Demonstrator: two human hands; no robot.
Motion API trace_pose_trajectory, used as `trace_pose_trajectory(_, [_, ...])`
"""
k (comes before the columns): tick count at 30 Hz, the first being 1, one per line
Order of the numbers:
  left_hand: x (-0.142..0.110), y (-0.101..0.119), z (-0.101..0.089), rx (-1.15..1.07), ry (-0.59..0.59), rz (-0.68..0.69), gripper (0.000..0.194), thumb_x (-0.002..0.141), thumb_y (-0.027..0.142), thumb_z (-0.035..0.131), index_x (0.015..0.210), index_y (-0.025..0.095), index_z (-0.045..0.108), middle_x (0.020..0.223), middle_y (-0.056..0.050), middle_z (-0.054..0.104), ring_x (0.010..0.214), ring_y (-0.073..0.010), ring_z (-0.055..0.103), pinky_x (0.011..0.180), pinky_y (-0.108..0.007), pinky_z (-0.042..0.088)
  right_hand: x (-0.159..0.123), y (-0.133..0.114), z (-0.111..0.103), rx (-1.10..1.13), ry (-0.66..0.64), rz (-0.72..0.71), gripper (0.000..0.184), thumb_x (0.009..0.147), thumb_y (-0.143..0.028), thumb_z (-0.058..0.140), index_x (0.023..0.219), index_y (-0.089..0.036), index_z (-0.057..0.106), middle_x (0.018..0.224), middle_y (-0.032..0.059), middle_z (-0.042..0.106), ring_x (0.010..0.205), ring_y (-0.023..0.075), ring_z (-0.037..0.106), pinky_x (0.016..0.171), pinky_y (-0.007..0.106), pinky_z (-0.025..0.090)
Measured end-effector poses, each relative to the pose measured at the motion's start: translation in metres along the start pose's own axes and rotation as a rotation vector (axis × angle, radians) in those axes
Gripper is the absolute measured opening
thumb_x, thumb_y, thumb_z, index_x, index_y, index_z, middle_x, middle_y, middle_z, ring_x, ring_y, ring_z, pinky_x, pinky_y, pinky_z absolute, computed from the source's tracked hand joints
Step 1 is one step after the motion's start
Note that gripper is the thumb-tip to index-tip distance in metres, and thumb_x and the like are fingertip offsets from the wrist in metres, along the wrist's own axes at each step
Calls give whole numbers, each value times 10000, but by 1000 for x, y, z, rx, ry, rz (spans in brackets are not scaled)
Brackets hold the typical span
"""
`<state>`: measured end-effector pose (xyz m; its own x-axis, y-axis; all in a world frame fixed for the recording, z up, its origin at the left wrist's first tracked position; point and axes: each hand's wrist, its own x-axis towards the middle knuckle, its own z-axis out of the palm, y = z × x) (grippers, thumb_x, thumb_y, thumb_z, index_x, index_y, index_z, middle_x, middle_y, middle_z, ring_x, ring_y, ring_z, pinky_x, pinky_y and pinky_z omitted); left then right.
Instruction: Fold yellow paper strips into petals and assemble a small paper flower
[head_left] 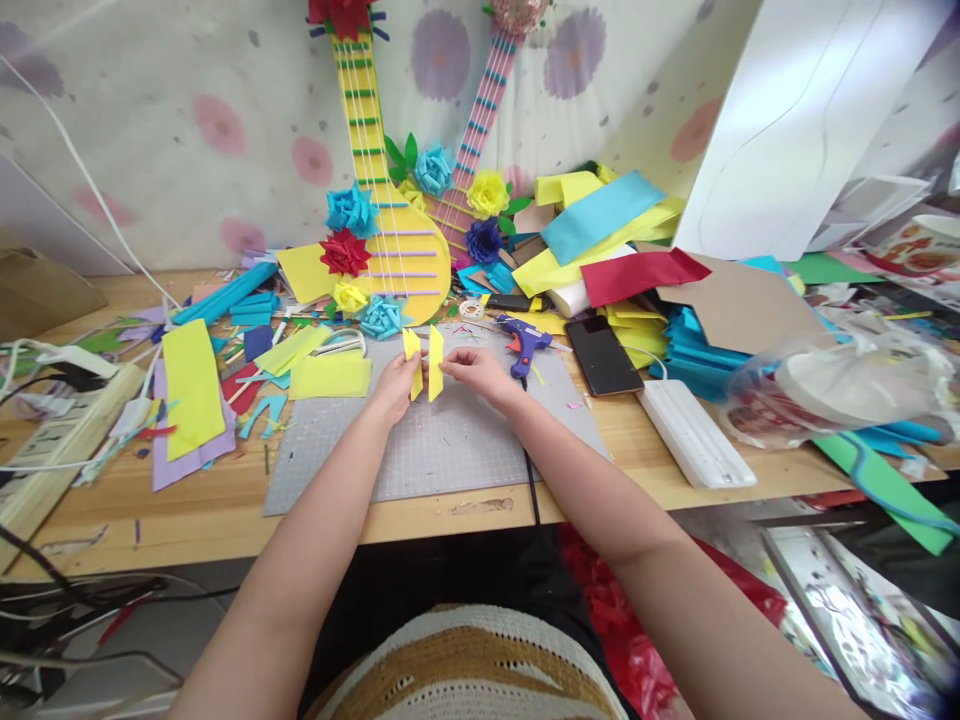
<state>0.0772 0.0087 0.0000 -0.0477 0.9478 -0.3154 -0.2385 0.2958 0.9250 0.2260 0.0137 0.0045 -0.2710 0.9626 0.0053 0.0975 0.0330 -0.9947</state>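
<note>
Above the grey cutting mat (450, 450), my left hand (396, 388) pinches a folded strip of yellow paper (412, 362). A second yellow paper strip (436, 362), upright and just to the right of the first, is pinched between the fingertips of my right hand (476, 372). A narrow gap shows between the two strips. Close to my right hand lies a purple hot glue gun (527, 345), its cord running to the table's front edge. Scissors (341, 343) and a flat yellow paper sheet (330, 378) rest left of my left hand.
A yellow paper guitar (409, 255) and a pink one (471, 140) lean against the back wall. Coloured paper (600, 220) is heaped at the back right. A phone (602, 355), a white power strip (697, 435) and a plastic-wrapped tub (847, 385) stand on the right.
</note>
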Motion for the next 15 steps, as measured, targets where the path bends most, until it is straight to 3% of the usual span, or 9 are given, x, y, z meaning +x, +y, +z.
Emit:
trace_pose_trajectory(4, [0,-1,0,-41,-74,-38,308,901,360,392,989,133,582,779,-54,665,677,-129,633,600,-234,499,2,4,5,-31,59,3,174,638,-316,617,590,-158,561,536,-57,493,506,55,402,520,202,305])
trace_pose_trajectory(7, [-2,-4,5,-104,-133,-55,334,920,335,338,1018,126,579,812,-67,672,739,-136,639,665,-252,513,3,6,8,35,4,18,137,645,-279,616,597,-159,571,586,-28,567,557,77,499,571,210,388])
trace_pose_trajectory(15, [-8,-8,11,-118,-223,-8,288,906,326,381,988,134,578,865,-73,673,808,-134,638,718,-262,510,9,18,8,-29,48,38,135,636,-243,662,558,-173,575,569,-16,590,572,108,560,566,229,451])
